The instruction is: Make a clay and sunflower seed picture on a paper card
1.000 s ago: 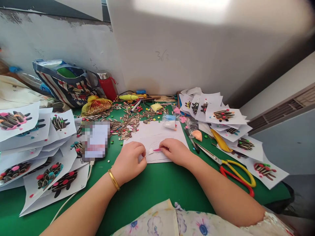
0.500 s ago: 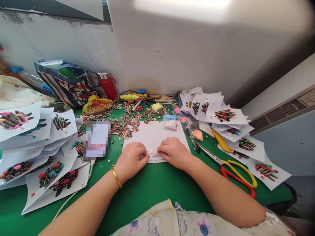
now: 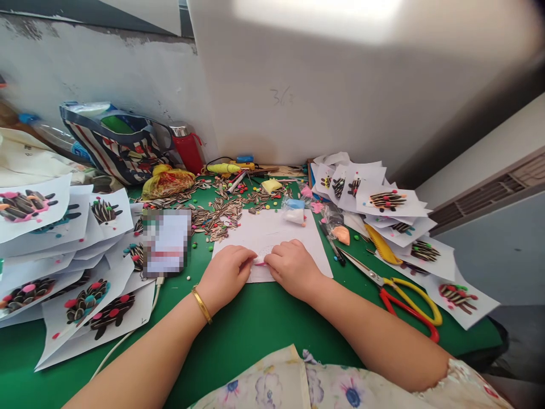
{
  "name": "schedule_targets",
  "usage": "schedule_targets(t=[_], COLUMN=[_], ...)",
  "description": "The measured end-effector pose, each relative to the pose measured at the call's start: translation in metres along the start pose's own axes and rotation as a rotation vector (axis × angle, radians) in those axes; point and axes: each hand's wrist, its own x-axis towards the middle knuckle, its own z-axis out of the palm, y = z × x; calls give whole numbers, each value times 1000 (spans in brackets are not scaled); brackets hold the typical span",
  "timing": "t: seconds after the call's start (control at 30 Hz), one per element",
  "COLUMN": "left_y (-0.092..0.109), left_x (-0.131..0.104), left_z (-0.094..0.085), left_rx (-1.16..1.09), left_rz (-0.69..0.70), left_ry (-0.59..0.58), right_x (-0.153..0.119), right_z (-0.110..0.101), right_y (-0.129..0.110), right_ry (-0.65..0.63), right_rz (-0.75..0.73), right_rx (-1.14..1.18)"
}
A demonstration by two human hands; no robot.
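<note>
Both hands meet over the near edge of a white sheet of paper (image 3: 242, 230) bearing a dotted drawing, partly covered by my fingers. A small piece of pink and white modelling clay (image 3: 260, 261) shows between my fingertips. My right hand (image 3: 296, 271) is closed, its thumb and fingers pinching the clay's right end. My left hand (image 3: 227, 277), with a gold bangle at the wrist, has its fingers drawn together against the left end; what lies inside them is hidden. A packet of blue and white clay (image 3: 293, 213) lies on the sheet's far part.
Sunflower seeds (image 3: 219, 218) and coloured beads spread behind the paper. Scissors (image 3: 389, 284), a yellow cutter (image 3: 381, 244) and pens (image 3: 334, 244) lie right. Seed-decorated sheets are stacked left (image 3: 91, 244) and right (image 3: 394, 200). A phone (image 3: 168, 241) with a cable lies left.
My hands have come slightly closer together, and my left fingertips now reach the clay. My right hand has shifted a little left, and its fingers have curled further over.
</note>
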Motion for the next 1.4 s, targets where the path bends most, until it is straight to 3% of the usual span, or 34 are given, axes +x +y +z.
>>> schedule_targets(t=[0.33,0.6,1.1,1.4], left_y=[-3,4,5,2], left_x=[-3,-4,-5,-5], left_z=[1,-1,0,-4], left_rx=[29,133,114,92], left_rz=[87,169,174,147], left_ry=[-7,-45,-18,-52], right_x=[-6,-6,0,-4], right_z=[-9,-2,5,-4], right_y=[18,24,28,27], right_ry=[6,5,71,30], right_rz=[102,41,-44,58], right_rx=[171,112,42,178])
